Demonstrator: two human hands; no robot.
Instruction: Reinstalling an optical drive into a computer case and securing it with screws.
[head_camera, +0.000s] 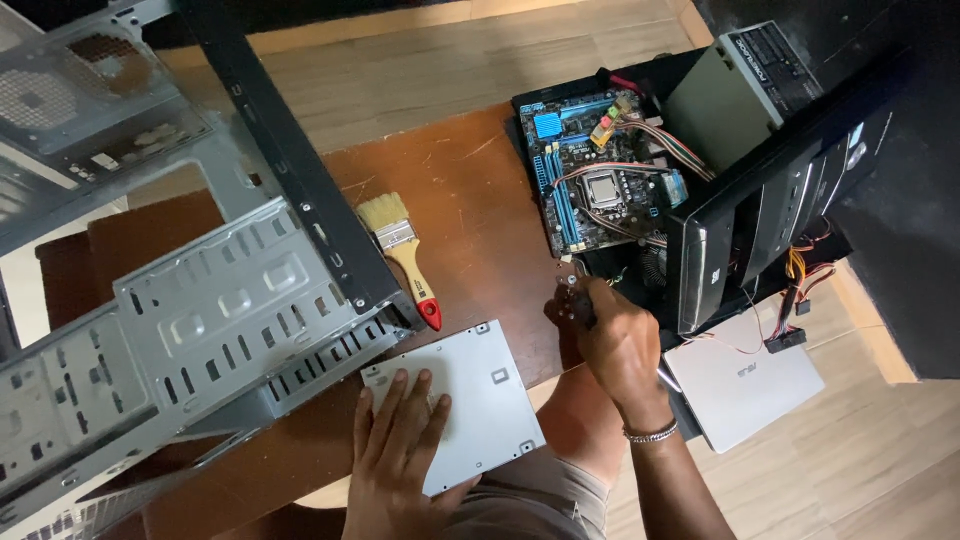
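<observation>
Left hand flat on the grey plate, right hand pinching a small metal part.

The left palm lies open, fingers spread, pressing the plate to the table, likely so it cannot slide off the near edge it overhangs. Right of the plate, the right hand grips the small part in its fingertips, raised just off the table; what it is I cannot tell. Beyond the plate to the left lies an empty case, tipped on its side, with a brush beside it. Beyond the plate to the right stands a motherboard in an opened black tower, laid open for reach, and a white laptop sits on the floor.
</observation>
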